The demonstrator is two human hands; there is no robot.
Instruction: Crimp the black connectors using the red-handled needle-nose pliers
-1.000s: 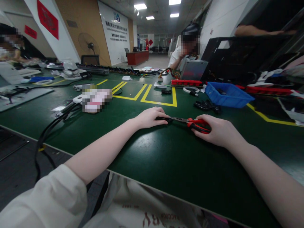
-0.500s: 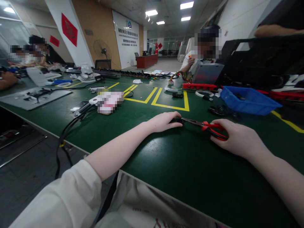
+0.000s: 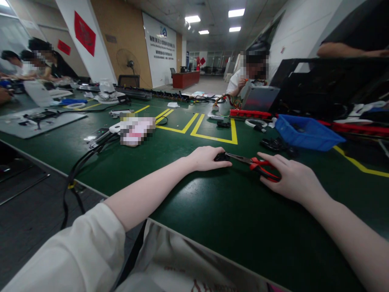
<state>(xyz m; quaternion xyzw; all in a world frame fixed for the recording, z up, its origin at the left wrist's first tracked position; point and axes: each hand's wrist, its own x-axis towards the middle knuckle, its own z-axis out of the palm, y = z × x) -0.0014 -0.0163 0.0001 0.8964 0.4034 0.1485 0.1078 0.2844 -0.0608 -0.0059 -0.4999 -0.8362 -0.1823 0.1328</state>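
Observation:
A small black part (image 3: pixel 221 157) is gripped between the thumb and fingers of my left hand (image 3: pixel 204 158), low over the green table. I cannot make out what kind of part it is. My right hand (image 3: pixel 288 175) is closed around the handles of long-nose pliers (image 3: pixel 254 162) with red and black grips. The right index finger lies stretched along the upper handle. The metal jaws point left, and their tips touch or nearly touch the right end of the black part. Whether the jaws clamp it is too small to tell.
A blue tray (image 3: pixel 306 136) stands at the right, with a black cable bundle (image 3: pixel 272 144) beside it. Yellow tape (image 3: pixel 212 139) marks the green table (image 3: pixel 194 202). A pink-and-white item (image 3: pixel 136 132) and black cables (image 3: pixel 80 162) lie left. Across the table, a person holds something orange.
The view has turned slightly right. My right index finger has lifted and straightened along the pliers' handle. Both hands keep hold of the black part and the pliers.

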